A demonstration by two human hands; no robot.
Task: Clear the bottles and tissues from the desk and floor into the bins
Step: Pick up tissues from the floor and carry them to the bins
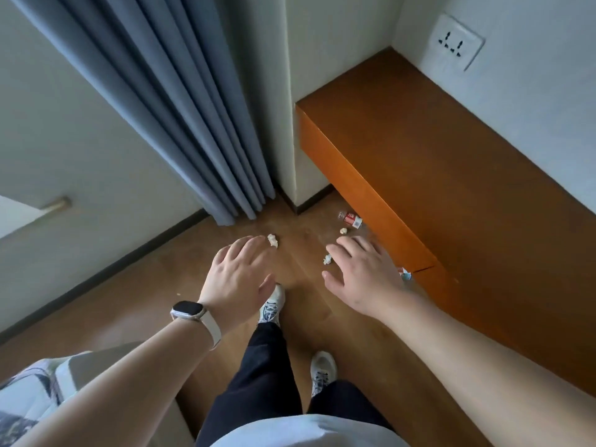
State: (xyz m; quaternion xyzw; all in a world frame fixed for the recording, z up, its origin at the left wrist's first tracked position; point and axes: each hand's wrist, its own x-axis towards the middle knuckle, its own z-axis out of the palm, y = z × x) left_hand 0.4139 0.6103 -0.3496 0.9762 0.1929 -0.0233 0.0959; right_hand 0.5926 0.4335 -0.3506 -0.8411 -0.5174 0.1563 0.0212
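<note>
Three crumpled white tissues lie on the wooden floor: one (273,240) beside my left fingertips, one (327,259) just left of my right hand, one (343,231) further back. A clear bottle with a red label (351,218) lies on its side by the desk's edge. Another bottle (405,274) peeks out from under the desk, mostly hidden. My left hand (238,280), with a watch on its wrist, and my right hand (364,275) hover high over the floor, fingers spread, holding nothing.
An orange-brown desk (451,175) runs along the right wall under a white power socket (451,46). Blue curtains (193,117) hang at the back corner. My feet in white shoes (272,304) stand below the hands. A patterned cushion (29,395) sits at the lower left.
</note>
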